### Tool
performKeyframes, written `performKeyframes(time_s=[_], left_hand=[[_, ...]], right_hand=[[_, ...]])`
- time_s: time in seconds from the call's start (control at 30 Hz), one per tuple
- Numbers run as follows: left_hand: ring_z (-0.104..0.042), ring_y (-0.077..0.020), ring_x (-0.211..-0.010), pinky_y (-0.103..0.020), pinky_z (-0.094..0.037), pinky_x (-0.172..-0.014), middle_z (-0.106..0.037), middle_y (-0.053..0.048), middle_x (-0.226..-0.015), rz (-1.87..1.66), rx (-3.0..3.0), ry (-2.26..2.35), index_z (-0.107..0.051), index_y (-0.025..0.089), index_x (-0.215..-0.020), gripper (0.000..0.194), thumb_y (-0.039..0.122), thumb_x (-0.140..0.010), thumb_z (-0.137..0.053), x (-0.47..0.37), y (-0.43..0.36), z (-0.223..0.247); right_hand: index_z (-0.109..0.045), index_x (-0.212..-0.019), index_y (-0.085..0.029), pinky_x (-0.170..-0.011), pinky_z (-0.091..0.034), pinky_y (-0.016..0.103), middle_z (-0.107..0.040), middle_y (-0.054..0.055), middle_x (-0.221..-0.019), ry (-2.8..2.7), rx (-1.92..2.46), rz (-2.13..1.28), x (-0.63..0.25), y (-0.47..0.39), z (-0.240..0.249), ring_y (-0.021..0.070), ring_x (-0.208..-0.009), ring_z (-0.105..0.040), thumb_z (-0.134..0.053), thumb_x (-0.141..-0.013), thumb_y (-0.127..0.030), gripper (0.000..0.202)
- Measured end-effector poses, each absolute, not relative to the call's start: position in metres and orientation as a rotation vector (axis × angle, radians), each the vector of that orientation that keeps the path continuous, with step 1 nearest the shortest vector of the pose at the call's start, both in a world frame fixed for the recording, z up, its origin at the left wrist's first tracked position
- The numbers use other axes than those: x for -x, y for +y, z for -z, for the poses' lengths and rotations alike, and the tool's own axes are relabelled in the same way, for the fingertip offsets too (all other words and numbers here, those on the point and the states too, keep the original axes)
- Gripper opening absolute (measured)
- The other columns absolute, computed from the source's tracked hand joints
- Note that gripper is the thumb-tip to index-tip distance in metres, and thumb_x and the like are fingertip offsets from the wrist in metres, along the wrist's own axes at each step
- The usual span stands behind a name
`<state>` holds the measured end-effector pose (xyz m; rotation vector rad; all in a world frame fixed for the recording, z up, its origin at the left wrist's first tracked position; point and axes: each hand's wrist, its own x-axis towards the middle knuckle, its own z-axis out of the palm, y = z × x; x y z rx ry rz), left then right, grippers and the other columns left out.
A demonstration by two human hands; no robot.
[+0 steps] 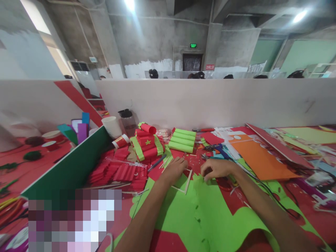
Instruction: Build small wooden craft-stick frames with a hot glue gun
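A small square frame of pale wooden sticks lies over a bright green paper sheet. Its upper left part is covered by my left hand, whose bent fingers are closed on that side of it. To the right, my right hand is curled, thumb and fingertips together, just above the sheet's ragged far edge. What those fingertips pinch, if anything, is too small to make out. Small green scraps are scattered on the sheet, and its right front corner curls up.
Red paper rolls with green bands and green paper rolls stand beyond my hands. Folded red paper fills the left, beside a green board. Pliers, orange sheets and a black cable lie right.
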<state>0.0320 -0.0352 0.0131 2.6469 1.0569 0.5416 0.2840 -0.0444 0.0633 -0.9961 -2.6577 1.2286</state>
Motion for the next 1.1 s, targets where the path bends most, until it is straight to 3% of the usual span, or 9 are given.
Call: performKeyframes(time_s=[0.13, 0.3, 0.47, 0.6, 0.83, 1.1], left_hand=[[-0.051, -0.0195, -0.082, -0.031, -0.041, -0.077, -0.060, -0.005, -0.089, -0.648, -2.554, 1.083, -0.057, 0.018, -0.091, 0.016, 0.013, -0.092, -0.042, -0.024, -0.032, -0.021], [-0.051, -0.0169, -0.075, -0.027, -0.042, -0.068, -0.058, -0.003, -0.085, -0.839, -2.351, 1.051, -0.052, 0.019, -0.090, 0.018, 0.024, -0.096, -0.036, -0.017, -0.032, -0.036], [-0.051, -0.0152, -0.074, -0.026, -0.044, -0.067, -0.057, -0.002, -0.083, -0.826, -2.296, 0.954, -0.052, 0.019, -0.086, 0.017, 0.024, -0.095, -0.038, -0.023, -0.036, -0.038], [-0.052, -0.0167, -0.075, -0.028, -0.044, -0.069, -0.059, -0.003, -0.083, -0.768, -2.335, 0.953, -0.055, 0.019, -0.086, 0.018, 0.019, -0.094, -0.038, -0.030, -0.040, -0.033], [-0.053, -0.0193, -0.085, -0.031, -0.043, -0.077, -0.059, -0.005, -0.091, -1.035, -2.188, 1.216, -0.052, 0.019, -0.092, 0.018, 0.015, -0.093, -0.035, -0.020, -0.033, -0.039], [-0.051, -0.0148, -0.072, -0.025, -0.039, -0.066, -0.055, 0.000, -0.080, -0.968, -2.058, 1.010, -0.050, 0.019, -0.084, 0.011, 0.025, -0.092, -0.045, -0.027, -0.035, -0.036]], right_hand=[[-0.076, -0.088, -0.017, -0.066, -0.047, 0.023, -0.074, 0.002, -0.081, -2.694, 1.007, -1.181, -0.283, -0.045, -0.063, 0.0169, -0.072, -0.065, -0.069, -0.078, -0.031, 0.018], [-0.076, -0.093, -0.020, -0.074, -0.047, 0.026, -0.076, 0.006, -0.092, -2.699, 1.075, -0.795, -0.273, -0.045, -0.059, 0.0207, -0.081, -0.067, -0.064, -0.084, -0.030, 0.018], [-0.073, -0.101, -0.018, -0.084, -0.045, 0.032, -0.072, 0.010, -0.101, -2.716, 1.074, -0.570, -0.263, -0.044, -0.055, 0.0248, -0.093, -0.064, -0.063, -0.087, -0.031, 0.022], [-0.069, -0.114, -0.020, -0.084, -0.046, 0.032, -0.070, 0.011, -0.109, -2.682, 1.131, -0.580, -0.266, -0.044, -0.057, 0.0259, -0.098, -0.063, -0.068, -0.083, -0.029, 0.033], [-0.065, -0.124, -0.025, -0.088, -0.045, 0.033, -0.069, 0.008, -0.118, -2.636, 1.200, -0.631, -0.269, -0.041, -0.048, 0.0252, -0.101, -0.062, -0.068, -0.083, -0.025, 0.040], [-0.069, -0.106, -0.018, -0.076, -0.044, 0.028, -0.072, 0.009, -0.101, -2.738, 1.139, -0.551, -0.266, -0.040, -0.045, 0.0226, -0.089, -0.063, -0.062, -0.088, -0.023, 0.020]])
